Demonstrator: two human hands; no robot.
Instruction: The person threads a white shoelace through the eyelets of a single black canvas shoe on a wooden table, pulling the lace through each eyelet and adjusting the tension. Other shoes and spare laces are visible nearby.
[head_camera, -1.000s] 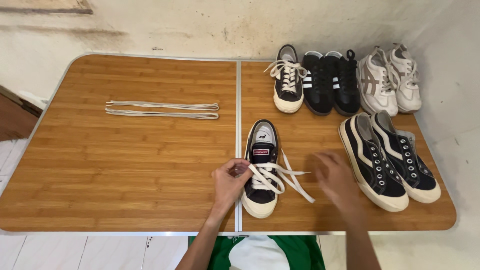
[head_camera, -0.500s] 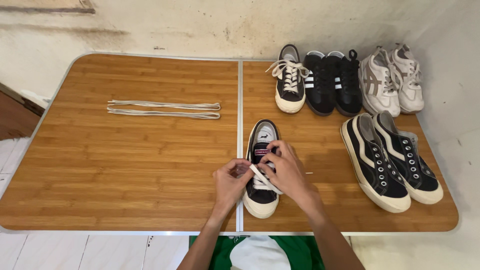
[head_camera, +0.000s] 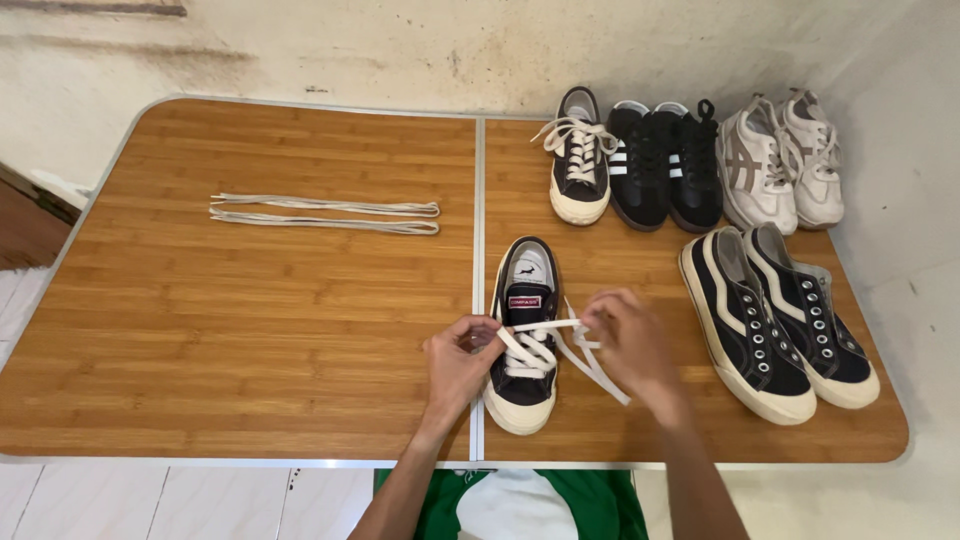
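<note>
- Both my hands pinch the cream lace (head_camera: 560, 345) of the black sneaker (head_camera: 524, 340) near the table's (head_camera: 250, 320) front edge.
- My left hand (head_camera: 458, 362) grips beside the eyelets.
- My right hand (head_camera: 632, 345) pulls lace rightward.

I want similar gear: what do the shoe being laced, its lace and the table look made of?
Black shoe: apparently matte canvas, with a smooth cream rubber-looking toe cap. Lace: flat, limp woven fabric, off-white. Table: bamboo-look striped grain with a slight sheen, possibly laminate, edged in pale metal.
</note>
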